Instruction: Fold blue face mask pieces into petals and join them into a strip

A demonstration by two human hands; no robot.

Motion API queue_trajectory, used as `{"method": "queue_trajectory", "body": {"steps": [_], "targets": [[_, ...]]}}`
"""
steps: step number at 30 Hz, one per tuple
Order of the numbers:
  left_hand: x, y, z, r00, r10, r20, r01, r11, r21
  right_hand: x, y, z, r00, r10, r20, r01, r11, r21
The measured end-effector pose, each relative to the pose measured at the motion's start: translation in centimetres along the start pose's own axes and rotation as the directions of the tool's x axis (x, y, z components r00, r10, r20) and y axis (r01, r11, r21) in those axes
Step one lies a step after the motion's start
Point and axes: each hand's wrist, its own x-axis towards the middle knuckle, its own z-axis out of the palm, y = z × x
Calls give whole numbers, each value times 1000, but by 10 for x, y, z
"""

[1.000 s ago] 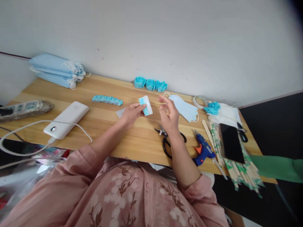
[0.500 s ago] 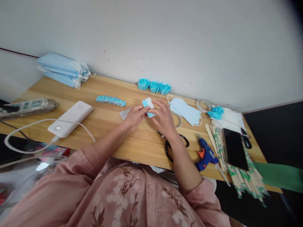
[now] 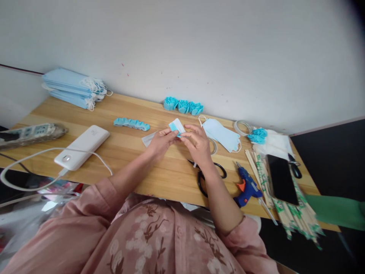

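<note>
A small folded piece of blue-and-white mask fabric (image 3: 177, 125) is held above the middle of the wooden table. My left hand (image 3: 164, 142) pinches it from the left, thumb on top. At its lower right edge, the fingertips of my right hand (image 3: 197, 144) grip it too. Under my right wrist lie black-handled scissors (image 3: 202, 182), partly hidden by the forearm. A roll of tape (image 3: 213, 146) shows behind the right hand. Beside my left hand is a small clear plastic piece (image 3: 147, 140). A gathered blue strip (image 3: 131, 123) rests farther left.
Stacked face masks (image 3: 72, 89), a white power bank (image 3: 82, 147) and a power strip (image 3: 31, 135) occupy the left. Blue fabric flowers (image 3: 183, 106) stand by the wall. Rightward are loose masks (image 3: 221, 133), a blue glue gun (image 3: 247, 186), a phone (image 3: 282, 179) and wrapped chopsticks (image 3: 299, 219).
The fabric piece has tilted in my fingers, and its white part now faces up more. My right fingers have shifted to its lower edge. The whole view has shifted slightly.
</note>
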Motion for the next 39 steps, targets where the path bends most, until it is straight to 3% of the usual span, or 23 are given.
{"method": "queue_trajectory", "body": {"steps": [10,20,27,34,39], "targets": [[-2,1,3,999,-39,10,39,999,-38,0,-7,-1,972,228,-57,-219,966,135],[-4,-1,5,1000,-28,-6,28,1000,10,0,-10,1,957,285,-47,-277,952,133],[0,-1,0,997,27,-70,-22,997,78,1,-7,-2,879,473,-59,-424,832,357],[1,-4,-1,993,112,-30,-97,942,322,0,-5,-1,930,362,72,-366,880,304],[0,-4,3,988,152,34,-152,899,411,1,-6,2,928,358,105,-373,877,302]]}}
